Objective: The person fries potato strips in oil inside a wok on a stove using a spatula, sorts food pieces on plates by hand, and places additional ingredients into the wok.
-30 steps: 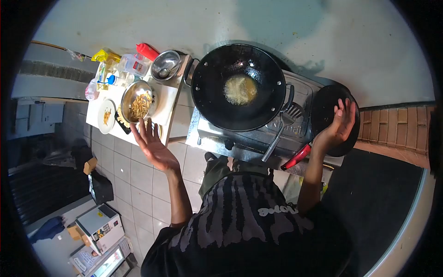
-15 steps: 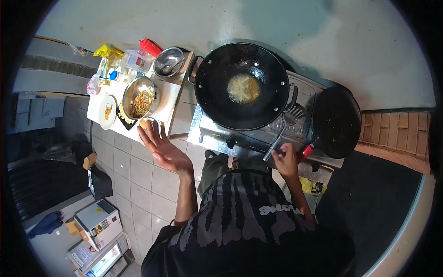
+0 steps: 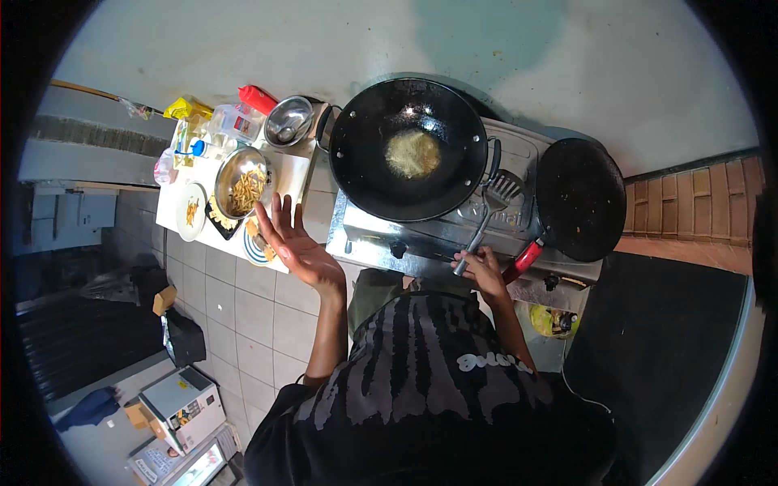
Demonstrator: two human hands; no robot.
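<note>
A black wok (image 3: 373, 182) sits on the stove, with bubbling pale oil or batter (image 3: 413, 154) in its middle. The metal slotted spatula (image 3: 484, 227) lies on the stovetop to the wok's right, its head near the wok's handle. My right hand (image 3: 484, 274) has its fingers closed round the end of the spatula's handle. My left hand (image 3: 304, 255) is raised palm up with fingers spread, holding nothing, in front of the side table. A steel bowl (image 3: 247, 182) of fried strips stands on that table beyond my left fingers.
A flat black pan (image 3: 579, 198) with a red handle (image 3: 523, 261) rests at the stove's right. The white table (image 3: 168, 206) holds a plate (image 3: 192, 212), an empty steel bowl (image 3: 289, 121), a red bottle (image 3: 258, 99) and a clear container (image 3: 237, 121).
My right hand has come down from above the flat pan to the spatula's handle and taken hold of it. My left hand stays raised and has shifted slightly right.
</note>
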